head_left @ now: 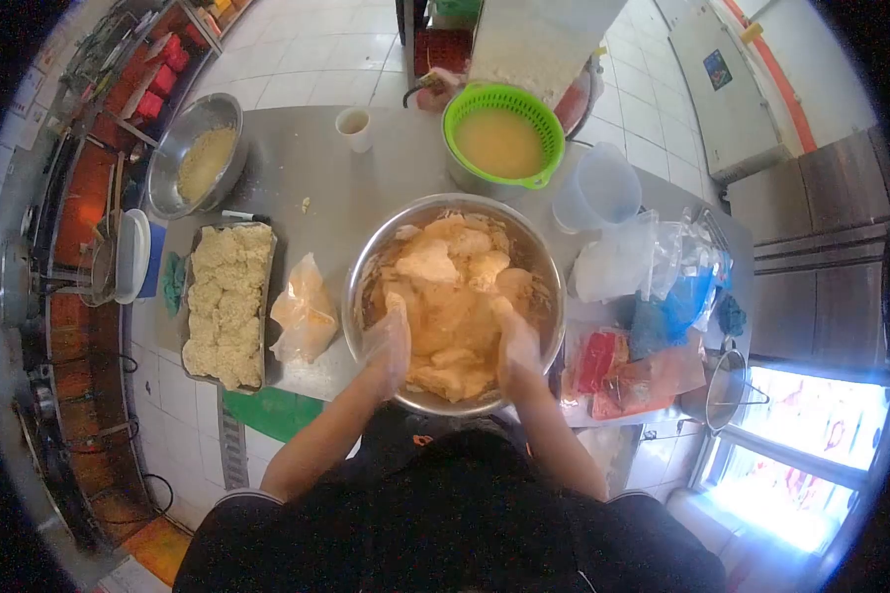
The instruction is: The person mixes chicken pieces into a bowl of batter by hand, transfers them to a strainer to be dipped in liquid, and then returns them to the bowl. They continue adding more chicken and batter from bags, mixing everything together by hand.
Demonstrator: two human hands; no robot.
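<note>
A large steel mixing bowl (556, 331) stands at the table's front edge, before my body. Pieces of what looks like raw chicken (427, 263) lie in it, coated in an orange-tan mixture. My left hand (391, 341) reaches inside along the left wall, fingers stretched forward against the pieces. Opposite it, my right hand (514, 346) lies along the right side, fingers also pointing forward. Both hands look whitish, perhaps from thin clear gloves or coating. Some fingertips are hidden by the mixture. Left of the bowl sits a clear plastic bag (305, 308) with orange powder.
A tray of pale crumbly coating (227, 301) is at left, below a steel bowl (200, 156). A white cup (354, 128), a green colander (504, 136) and a clear plastic jug (597, 188) stand farther back. Plastic bags (663, 296) and red packets (603, 364) crowd the right.
</note>
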